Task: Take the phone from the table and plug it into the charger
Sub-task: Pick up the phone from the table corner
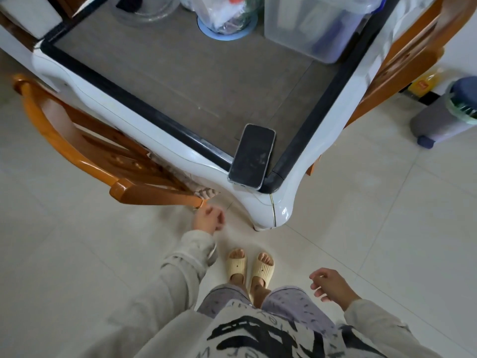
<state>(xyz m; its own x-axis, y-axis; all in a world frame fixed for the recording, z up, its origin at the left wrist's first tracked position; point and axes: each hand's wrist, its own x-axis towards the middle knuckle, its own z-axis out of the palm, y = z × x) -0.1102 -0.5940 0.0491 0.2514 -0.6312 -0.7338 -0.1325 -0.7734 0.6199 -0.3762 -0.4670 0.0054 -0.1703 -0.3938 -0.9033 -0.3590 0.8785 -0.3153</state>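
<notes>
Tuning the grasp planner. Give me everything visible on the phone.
The phone is a dark slab with a black, smudged, unlit screen facing up, seemingly in a clear case. It lies flat at the near corner of the table, angled, its lower end resting on the raised black border and slightly overhanging it. Neither the left hand nor the right hand touches it; both are empty. No cable attached that shows.

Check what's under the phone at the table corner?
The phone lies screen-up across the table's black rim, one end on the grey top, the other overhanging the white edge. Whatever it covers is hidden. Both hands are away from it.
</notes>
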